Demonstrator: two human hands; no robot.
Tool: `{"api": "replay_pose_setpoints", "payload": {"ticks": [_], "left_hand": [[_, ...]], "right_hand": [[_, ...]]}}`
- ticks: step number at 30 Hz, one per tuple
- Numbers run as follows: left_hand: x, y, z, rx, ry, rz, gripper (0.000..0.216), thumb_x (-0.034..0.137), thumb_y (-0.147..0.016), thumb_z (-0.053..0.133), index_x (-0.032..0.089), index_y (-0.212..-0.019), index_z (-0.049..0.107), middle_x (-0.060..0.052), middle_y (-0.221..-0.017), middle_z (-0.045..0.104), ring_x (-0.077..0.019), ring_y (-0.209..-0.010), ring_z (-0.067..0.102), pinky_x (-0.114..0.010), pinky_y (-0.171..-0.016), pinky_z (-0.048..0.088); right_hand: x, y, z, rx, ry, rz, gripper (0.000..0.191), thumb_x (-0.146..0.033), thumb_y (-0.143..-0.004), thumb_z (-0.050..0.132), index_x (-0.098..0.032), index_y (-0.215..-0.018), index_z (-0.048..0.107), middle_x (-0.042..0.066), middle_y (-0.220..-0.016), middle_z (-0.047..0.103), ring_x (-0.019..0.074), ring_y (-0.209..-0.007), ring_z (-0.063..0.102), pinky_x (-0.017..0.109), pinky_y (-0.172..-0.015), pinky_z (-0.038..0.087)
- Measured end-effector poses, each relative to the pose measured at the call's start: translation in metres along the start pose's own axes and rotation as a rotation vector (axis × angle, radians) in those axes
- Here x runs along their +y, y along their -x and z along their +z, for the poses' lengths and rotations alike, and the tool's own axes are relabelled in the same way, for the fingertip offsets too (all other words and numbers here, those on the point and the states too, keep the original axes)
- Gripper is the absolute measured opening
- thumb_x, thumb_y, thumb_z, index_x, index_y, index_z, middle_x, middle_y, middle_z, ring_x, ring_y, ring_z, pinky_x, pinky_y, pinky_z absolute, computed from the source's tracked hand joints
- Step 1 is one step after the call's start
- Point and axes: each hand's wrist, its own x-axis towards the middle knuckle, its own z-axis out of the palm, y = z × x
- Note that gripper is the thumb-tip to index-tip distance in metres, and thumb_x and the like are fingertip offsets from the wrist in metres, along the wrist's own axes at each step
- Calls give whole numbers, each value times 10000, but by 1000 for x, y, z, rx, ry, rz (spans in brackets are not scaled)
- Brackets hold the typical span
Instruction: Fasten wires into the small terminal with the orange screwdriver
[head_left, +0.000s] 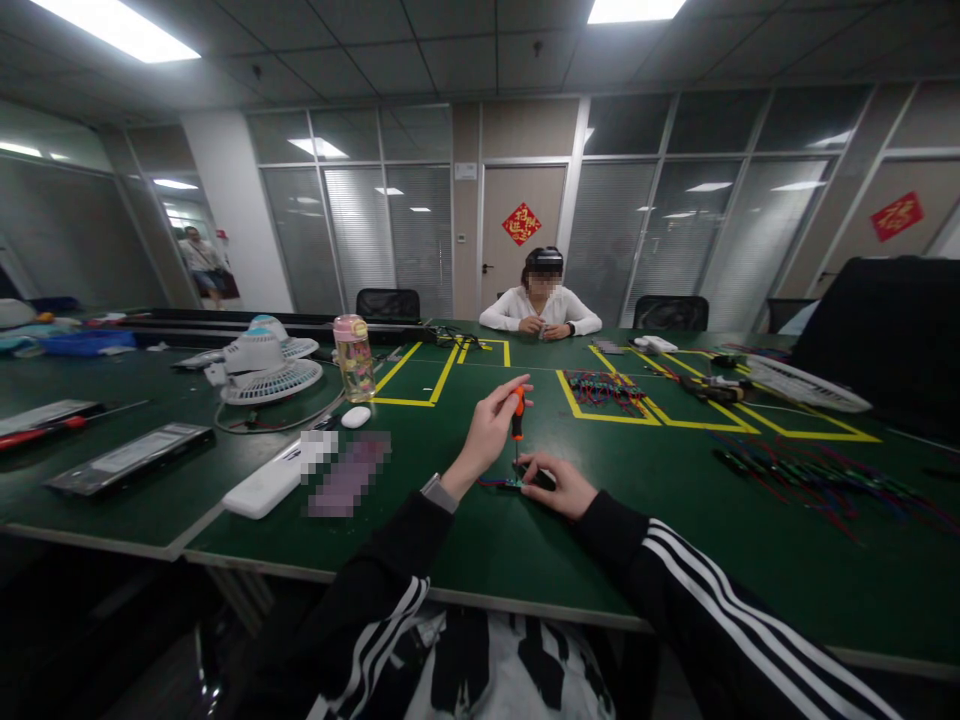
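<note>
My left hand is closed around the orange and black handle of a screwdriver, which stands upright with its shaft pointing down. The tip meets a small green circuit board with red and blue wires, lying on the green table. My right hand rests low at the board's right end, its fingers pinching the edge. A dark object lies partly hidden by those right fingers; I cannot make out what it is.
Wired boards lie in a pile at the right and in a taped area. On the left are a bottle, a white fan, a white case and a flat metal box. Across the table sits a person.
</note>
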Motion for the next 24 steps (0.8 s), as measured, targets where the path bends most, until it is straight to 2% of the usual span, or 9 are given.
{"api": "replay_pose_setpoints", "payload": {"ticks": [2, 6, 9, 12, 15, 19, 21, 24], "left_hand": [[0, 0, 0, 14, -1, -6, 322, 257, -894, 536, 175, -1190, 635, -71, -1040, 677, -147, -870, 648, -271, -798, 507], [-1, 0, -2, 72, -124, 74, 235, 270, -829, 642, 188, -1040, 707, -54, -970, 648, -145, -856, 621, -241, -764, 496], [-2, 0, -2, 62, -113, 83, 255, 280, -880, 570, 202, -1085, 698, -69, -1079, 636, -162, -963, 614, -246, -813, 490], [-4, -1, -1, 14, -15, 27, 322, 259, -926, 471, 193, -1188, 645, -82, -1142, 654, -169, -1010, 626, -280, -886, 481], [-4, -2, -1, 20, 19, -8, 328, 256, -904, 514, 168, -1198, 631, -89, -1067, 683, -170, -941, 645, -285, -851, 495], [-4, -1, -2, 119, -150, 89, 226, 258, -836, 632, 181, -1035, 706, -57, -956, 635, -142, -847, 606, -247, -780, 485], [-3, 0, -3, 122, -188, 116, 221, 274, -843, 627, 195, -1031, 712, -55, -987, 606, -139, -855, 591, -242, -771, 480], [-3, -1, -2, 45, -104, 80, 294, 258, -909, 512, 207, -1156, 664, -75, -1113, 613, -159, -961, 602, -261, -822, 481]], "right_hand": [[0, 0, 0, -2, 1, -2, 111, -273, -733, 687, -195, -753, 610, 148, -1154, 687, 298, -1166, 613, 548, -1041, 393], [2, 0, 0, 6, -16, -7, 117, -276, -730, 695, -196, -750, 611, 142, -1149, 690, 288, -1169, 612, 534, -1036, 405], [3, 0, 1, 12, -29, -3, 142, -299, -722, 712, -194, -746, 620, 134, -1145, 693, 292, -1157, 619, 534, -1039, 405], [3, 0, 1, 7, -19, 6, 141, -301, -722, 709, -190, -744, 624, 139, -1152, 691, 303, -1161, 615, 545, -1041, 398], [2, 0, 0, 4, -7, 2, 122, -282, -725, 701, -193, -749, 621, 143, -1145, 693, 301, -1160, 615, 550, -1039, 395], [0, 0, 0, -1, -11, -7, 103, -266, -733, 690, -196, -755, 617, 149, -1154, 688, 290, -1164, 613, 538, -1033, 404], [-1, 0, -1, -4, -8, -5, 102, -265, -733, 690, -196, -752, 618, 148, -1156, 687, 293, -1164, 613, 537, -1034, 401], [-2, 0, -1, -2, -4, -2, 105, -267, -728, 693, -195, -750, 620, 145, -1154, 690, 297, -1162, 614, 539, -1039, 395]]}}
